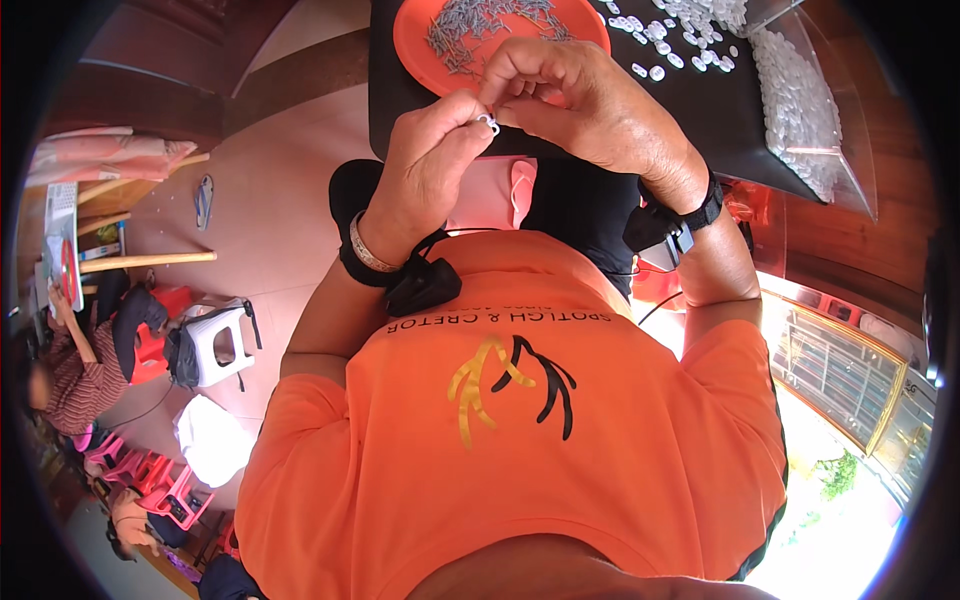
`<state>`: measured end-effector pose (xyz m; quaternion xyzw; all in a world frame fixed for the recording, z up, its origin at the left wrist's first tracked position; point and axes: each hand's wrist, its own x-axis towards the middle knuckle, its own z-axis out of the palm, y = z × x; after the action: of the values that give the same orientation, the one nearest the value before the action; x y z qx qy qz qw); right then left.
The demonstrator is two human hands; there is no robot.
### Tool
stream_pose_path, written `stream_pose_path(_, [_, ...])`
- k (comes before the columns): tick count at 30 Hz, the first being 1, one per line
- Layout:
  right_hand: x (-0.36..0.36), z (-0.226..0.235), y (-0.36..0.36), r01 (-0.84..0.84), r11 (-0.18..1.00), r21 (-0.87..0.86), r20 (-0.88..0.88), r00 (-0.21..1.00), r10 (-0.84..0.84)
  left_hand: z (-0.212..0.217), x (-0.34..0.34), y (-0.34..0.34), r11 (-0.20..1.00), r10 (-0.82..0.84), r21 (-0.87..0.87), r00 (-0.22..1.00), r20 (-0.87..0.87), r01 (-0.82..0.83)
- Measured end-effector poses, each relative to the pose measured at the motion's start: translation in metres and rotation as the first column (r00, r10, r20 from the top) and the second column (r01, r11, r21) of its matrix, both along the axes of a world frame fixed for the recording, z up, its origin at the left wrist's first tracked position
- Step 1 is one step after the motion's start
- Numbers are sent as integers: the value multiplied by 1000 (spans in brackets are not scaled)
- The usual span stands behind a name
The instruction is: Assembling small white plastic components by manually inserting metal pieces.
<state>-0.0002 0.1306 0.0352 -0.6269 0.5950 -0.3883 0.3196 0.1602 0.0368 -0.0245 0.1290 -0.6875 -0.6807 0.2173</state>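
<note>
My left hand (428,160) pinches a small white plastic clip (488,124) between thumb and forefinger, its rounded loop showing past the fingertips. Right above it, my right hand (575,105) is closed, thumb and forefinger meeting at the clip. Whatever those right fingertips hold is too small to make out. Beyond the hands, a round orange-red tray (418,40) carries a heap of thin grey nails (480,28), partly covered by my right hand. Several loose white plastic clips (660,45) lie to the right of the tray.
The tray stands on a black tabletop (700,120). At its right a clear box (800,110) is full of white pieces. A pink object (490,195) shows below my hands. Off to the left are a white stool (222,345), a flip-flop (204,202) and a seated person (85,380).
</note>
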Motion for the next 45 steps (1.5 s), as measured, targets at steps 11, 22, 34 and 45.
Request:
stream_pose_path(11, [-4,0,1,-10,1000,9,-20,1000,10,-4,-5,-3,998,-5,-67,1000,-25,4])
stream_pose_path(22, [-5,-15,1,97,995,16,247,964,-98,5,-5,-8,990,-29,137,1000,-3,29])
stream_pose_path(34, [8,-15,6,136,980,-142,-142,977,-156,5,-2,0,999,-18,35,1000,18,17])
stream_pose_path(45, [-75,-8,50,572,772,-278,-238,738,-632,10,-2,-9,970,77,234,994,-79,-57])
